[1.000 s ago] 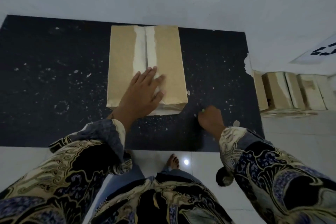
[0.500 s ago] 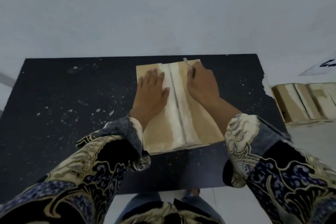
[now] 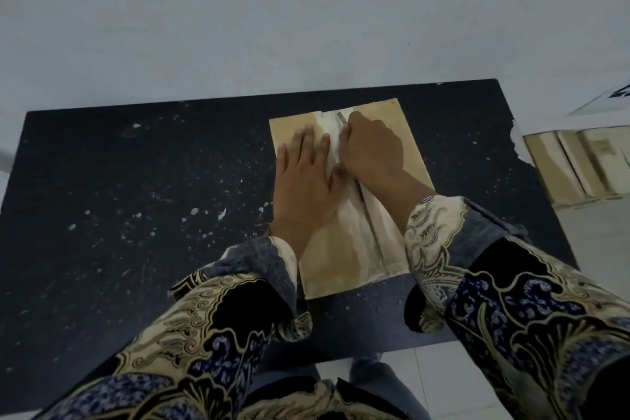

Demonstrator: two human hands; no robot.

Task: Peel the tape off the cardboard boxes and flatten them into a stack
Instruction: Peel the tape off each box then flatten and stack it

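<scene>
A cardboard box [image 3: 344,259] lies on a black mat [image 3: 136,198], its two top flaps meeting along a middle seam [image 3: 370,225] bordered by pale, torn strips where the paper surface looks stripped. Whether anything is inside cannot be told, since the flaps are closed. The left hand [image 3: 306,181] rests flat on the left flap with its fingers straight and spread, pressing down, the thumb reaching toward the seam. Just beside it, touching at the thumb, the right hand [image 3: 371,150] sits over the far part of the seam with its fingers curled around a thin grey blade or tool [image 3: 341,117], whose tip pokes out beyond the knuckles near the far edge of the box. Both wrists come out of patterned sleeves [image 3: 494,300] in dark blue, black and cream. White flecks and scraps [image 3: 194,211] dot the mat to the left of the left hand's fingers. Well apart to the right of the right hand, past the torn edge of the mat, more cardboard boxes [image 3: 576,167] sit on the pale floor [image 3: 306,27].
</scene>
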